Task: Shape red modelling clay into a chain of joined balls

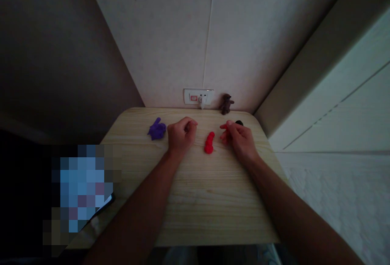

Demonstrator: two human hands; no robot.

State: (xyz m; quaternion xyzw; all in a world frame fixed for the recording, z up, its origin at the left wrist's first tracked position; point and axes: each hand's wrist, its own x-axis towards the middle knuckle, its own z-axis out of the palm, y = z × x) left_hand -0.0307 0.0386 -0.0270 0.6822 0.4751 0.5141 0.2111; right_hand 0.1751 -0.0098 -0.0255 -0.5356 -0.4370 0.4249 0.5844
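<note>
My left hand (180, 134) rests on the wooden table (195, 200) with its fingers curled into a loose fist; nothing shows inside it. A purple clay lump (157, 129) lies just left of that hand. My right hand (239, 138) pinches a small red clay piece (224, 127) between its fingertips. A longer red clay roll (209, 142) lies on the table between the two hands, touching neither. A dark object (239, 123) peeks out behind my right hand.
A brown clay figure (226, 103) stands at the table's back edge by the wall. A white wall socket (198, 96) sits just above the tabletop. A blurred screen (82, 183) lies at the left front. A white cabinet (341, 106) flanks the right side.
</note>
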